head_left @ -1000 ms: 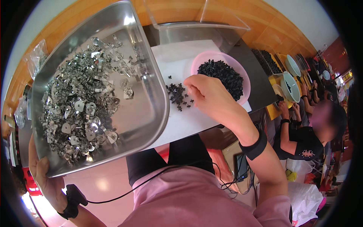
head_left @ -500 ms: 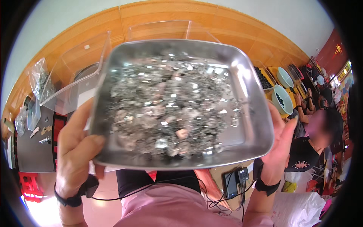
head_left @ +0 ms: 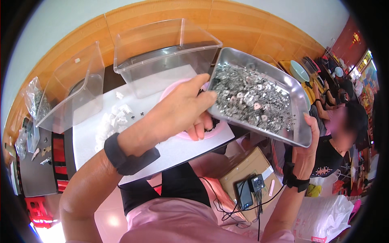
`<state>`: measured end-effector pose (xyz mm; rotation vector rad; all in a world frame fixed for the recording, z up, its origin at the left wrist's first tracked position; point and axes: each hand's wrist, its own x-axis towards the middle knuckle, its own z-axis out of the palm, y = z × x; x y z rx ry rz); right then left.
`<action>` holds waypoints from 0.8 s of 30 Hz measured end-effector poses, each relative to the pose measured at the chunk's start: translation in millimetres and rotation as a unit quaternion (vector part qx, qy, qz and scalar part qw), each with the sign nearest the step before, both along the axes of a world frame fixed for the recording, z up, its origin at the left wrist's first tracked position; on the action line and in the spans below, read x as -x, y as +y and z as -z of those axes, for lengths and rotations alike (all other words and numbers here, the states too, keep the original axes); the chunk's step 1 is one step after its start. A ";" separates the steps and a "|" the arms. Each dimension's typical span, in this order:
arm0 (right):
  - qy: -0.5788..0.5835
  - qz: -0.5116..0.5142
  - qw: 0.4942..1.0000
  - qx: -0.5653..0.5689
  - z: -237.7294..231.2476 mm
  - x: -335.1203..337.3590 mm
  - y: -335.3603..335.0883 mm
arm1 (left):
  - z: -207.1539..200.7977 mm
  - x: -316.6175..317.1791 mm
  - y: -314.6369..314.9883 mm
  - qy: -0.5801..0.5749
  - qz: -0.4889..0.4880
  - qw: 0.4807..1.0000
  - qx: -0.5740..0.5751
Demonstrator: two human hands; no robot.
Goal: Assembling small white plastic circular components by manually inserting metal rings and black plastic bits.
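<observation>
A shallow steel tray (head_left: 299,135) is tilted at the right of the table, spread with many small shiny metal pieces (head_left: 251,95). My right hand (head_left: 311,129) is closed on its right corner. Beside the tray's left rim is my left hand (head_left: 184,105), with thumb and forefinger apart and the other fingers loosely curled. I cannot tell whether its fingertips touch the rim. Beneath this hand and the tray lies a pink basin (head_left: 172,87) holding small black pieces, largely covered.
White pieces (head_left: 109,125) lie heaped on the white table surface (head_left: 137,156). A clear plastic bin (head_left: 166,60) stands at the back, another clear bin (head_left: 69,97) farther left. A phone (head_left: 243,194) and cables lie on a cardboard box. Another person (head_left: 328,154) sits at right.
The tray has moved right and tilted, uncovering the table, the white pieces and part of the pink basin. My left hand has shifted right and loosened; my right hand still holds the tray.
</observation>
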<state>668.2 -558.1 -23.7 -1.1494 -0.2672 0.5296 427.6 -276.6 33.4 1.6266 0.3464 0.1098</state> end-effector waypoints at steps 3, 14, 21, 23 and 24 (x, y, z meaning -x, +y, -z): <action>-0.008 -0.018 1.000 -0.009 18.1 -17.5 -8.5 | -7.3 4.2 3.4 -0.004 -0.050 0.998 -0.022; -0.015 0.007 0.998 -0.054 39.1 -29.4 -1.2 | -18.5 119.6 36.9 -0.090 -0.257 0.961 -0.050; -0.009 -0.035 0.995 -0.091 46.3 -24.9 6.7 | 1.3 180.4 53.2 -0.112 -0.287 0.950 -0.049; -0.011 -0.044 0.995 -0.093 45.0 -24.0 8.3 | 10.3 188.6 53.8 -0.084 -0.299 0.950 -0.025; -0.012 -0.048 0.994 -0.097 43.9 -22.9 8.2 | 11.3 190.3 49.5 -0.065 -0.306 0.949 -0.026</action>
